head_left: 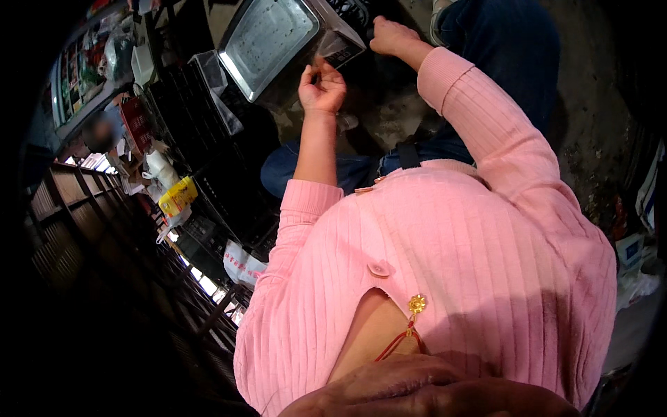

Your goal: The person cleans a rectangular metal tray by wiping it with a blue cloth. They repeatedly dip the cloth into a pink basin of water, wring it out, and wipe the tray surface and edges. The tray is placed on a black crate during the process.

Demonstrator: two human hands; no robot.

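A scale with a shiny rectangular metal pan (269,43) stands at the top of the view, its pan spotted with small marks. My left hand (323,89) is at the pan's near right corner, palm turned up and fingers curled in. Its fingertips are slightly blurred, and what they pinch, if anything, does not show. Farther right, my right hand (394,36) is closed with the knuckles up, beside a dark, patterned object (351,10) at the top edge. Whatever the right hand grips is lost in the shadow.
Stacked black plastic crates (191,118) stand to the left of the scale. Beyond them lie a yellow package (178,197), white plastic bags (161,169) and a red box (136,125). My jeans-covered knee (500,48) is at the right, above a dark, stained floor (590,132).
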